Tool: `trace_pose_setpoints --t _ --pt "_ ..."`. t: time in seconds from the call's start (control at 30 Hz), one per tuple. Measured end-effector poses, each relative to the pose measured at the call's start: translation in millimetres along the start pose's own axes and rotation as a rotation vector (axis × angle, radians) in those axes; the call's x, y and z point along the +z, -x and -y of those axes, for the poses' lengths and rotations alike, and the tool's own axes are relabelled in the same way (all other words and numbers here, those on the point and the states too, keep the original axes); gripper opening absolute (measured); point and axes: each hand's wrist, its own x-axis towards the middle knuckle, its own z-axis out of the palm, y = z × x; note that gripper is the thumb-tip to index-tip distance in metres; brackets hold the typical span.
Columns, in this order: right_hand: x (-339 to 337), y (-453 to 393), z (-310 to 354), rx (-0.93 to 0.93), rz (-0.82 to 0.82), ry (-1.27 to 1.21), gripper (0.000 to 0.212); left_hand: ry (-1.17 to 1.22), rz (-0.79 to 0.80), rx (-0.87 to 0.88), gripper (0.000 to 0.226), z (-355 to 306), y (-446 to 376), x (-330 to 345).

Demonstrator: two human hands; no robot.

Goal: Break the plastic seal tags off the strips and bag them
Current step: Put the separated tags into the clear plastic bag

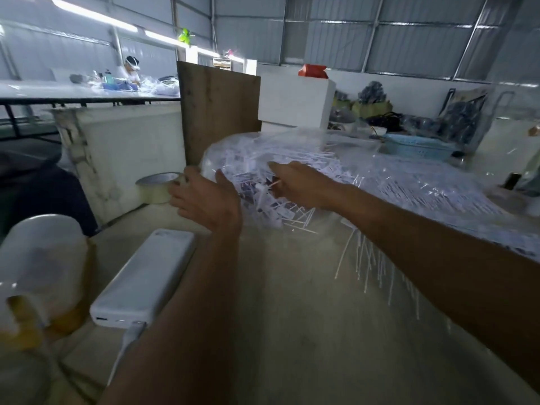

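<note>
From the head view, both your arms reached forward over the pale table (292, 331) toward the clear plastic bag (365, 171) lying across its far right part. The bag was stuffed with white seal tags (292, 162), and it spread from the middle of the scene out to the right edge.

Your left hand (204, 197) was held up at the bag's near left end, fingers straight and spread, palm turned toward the plastic; whether it actually touched the bag could not be told. Your right hand (295, 182) lay against the bag just right of the left one, its fingers curled, pinching what looked like a thin white strip (273, 184) between thumb and finger. The two hands were close together but not touching.

A loose bunch of white strips (368, 258) stuck out from under the bag toward you, below your right forearm.

On the near left of the table lay a white power bank (146, 276) with a cable (125, 346) plugged into its near end. Beyond it, just left of your left hand, stood a roll of clear tape (155, 188). A brown board (219, 112) stood upright behind the bag, with a white box (295, 103) to its right. Far right sat a blue basket (418, 147). Far left, another person (131, 68) worked at a long table (73, 93).
</note>
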Motion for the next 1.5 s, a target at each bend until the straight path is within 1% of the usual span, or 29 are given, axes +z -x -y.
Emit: trace_pose_setpoints --t 0.07,0.1,0.17,0.23,0.27,0.3,0.33,0.4,0.43,0.47,0.53,0.6,0.67,0.73,0.77,0.83,0.9,0.97,1.03,1.1,1.13,1.17,1.23,1.27,1.3,1.37,1.4,1.47,1.5 --pt "-6.0 -3.5 -11.7 -0.020 0.054 0.213 0.028 -0.026 -0.005 0.021 0.032 4.0 2.5 1.1" --pt "-9.8 -4.9 -10.8 -0.047 0.037 0.242 0.026 -0.022 -0.010 0.037 0.027 5.2 3.8 1.2" --pt "-11.6 -7.0 3.5 -0.185 -0.119 0.114 0.022 0.076 -0.015 0.094 0.029 -1.1 4.4 -0.6" --pt "-7.4 -6.0 24.7 -0.291 -0.265 -0.141 0.031 0.364 -0.012 0.092 0.035 -12.8 0.6 -5.9" --pt "-4.4 -5.9 29.6 -0.310 -0.278 -0.192 0.036 0.485 0.004 0.068 0.033 -17.6 -2.7 -7.5" --pt "-0.4 -6.5 29.2 -0.302 -0.238 -0.171 0.037 0.537 0.018 0.046 0.030 -21.0 -5.5 -8.8" --pt "2.7 -7.4 21.4 -0.274 -0.160 -0.071 0.034 0.536 0.013 0.033 0.026 -23.2 -6.2 -11.0" --pt "1.7 -8.5 -6.7 -0.130 0.084 0.224 0.029 0.524 -0.043 0.020 0.027 -23.8 -4.9 -13.6" --pt "-0.3 -7.7 -21.5 -0.038 0.183 0.290 0.027 0.535 -0.068 0.010 0.029 -23.5 -3.8 -14.5" --pt "-1.9 -6.5 -34.2 0.050 0.224 0.296 0.025 0.549 -0.077 0.001 0.030 -23.2 -3.9 -13.9" --pt "-3.7 -6.6 -52.7 0.198 0.189 0.354 0.025 0.573 -0.071 -0.004 0.030 -24.1 -5.7 -12.7" --pt "-1.8 -14.7 -58.3 0.287 0.108 0.443 0.032 0.616 -0.058 0.032 0.028 -27.4 -4.6 -11.5" --pt "3.3 -29.4 -50.4 0.268 -0.001 0.444 0.049 0.621 -0.032 0.113 0.023 -30.4 -0.6 -9.4" --pt "10.1 -45.2 -39.8 0.233 -0.077 0.386 0.058 0.606 0.023 0.193 0.014 -31.1 5.1 -9.6" --pt "13.1 -51.3 -37.0 0.248 -0.062 0.362 0.060 0.577 0.053 0.235 0.021 -28.9 7.7 -9.4" --pt "15.2 -60.9 -38.3 0.323 0.037 0.358 0.064 0.393 0.066 0.296 0.053 -21.4 11.7 -7.5" --pt "9.4 -66.7 -42.5 0.352 0.165 0.349 0.070 0.204 0.079 0.180 0.074 -12.1 17.3 -5.7" --pt "-5.5 -69.3 -43.8 0.286 0.293 0.330 0.078 0.174 0.191 -0.037 0.087 -6.3 23.9 -5.1" --pt "-26.2 -64.6 -43.8 0.253 0.432 0.350 0.099 0.240 0.285 -0.199 0.090 -6.4 29.0 -5.0" --pt "-44.7 -51.9 -43.8 0.257 0.524 0.443 0.117 0.306 0.296 -0.250 0.084 -7.8 35.3 -5.1" --pt "-50.4 -41.3 -40.5 0.229 0.508 0.520 0.118 0.317 0.293 -0.253 0.081 -8.6 39.8 -5.9" --pt "-51.8 -28.4 -34.8 0.164 0.435 0.588 0.112 0.317 0.293 -0.251 0.078 -9.5 44.7 -6.8" --pt "-39.6 -0.3 -25.7 -0.083 0.213 0.575 0.086 0.322 0.295 -0.251 0.070 -12.1 52.5 -7.6" --pt "-28.6 14.4 -21.7 -0.214 0.175 0.492 0.072 0.334 0.289 -0.252 0.065 -14.0 54.8 -7.4" --pt "-17.3 30.2 -17.7 -0.308 0.217 0.375 0.061 0.353 0.274 -0.252 0.060 -15.4 56.5 -7.1" --pt "0.5 55.0 -13.7 -0.334 0.368 0.162 0.042 0.419 0.229 -0.238 0.050 -17.3 56.8 -6.1" --pt "5.1 62.0 -16.1 -0.329 0.385 0.118 0.033 0.459 0.207 -0.229 0.046 -17.6 56.4 -5.9" --pt "4.8 65.3 -24.5 -0.292 0.314 0.148 0.020 0.524 0.169 -0.236 0.037 -18.1 55.0 -4.8" --pt "2.1 65.3 -28.4 -0.260 0.287 0.167 0.017 0.549 0.156 -0.252 0.034 -18.5 54.0 -4.2"
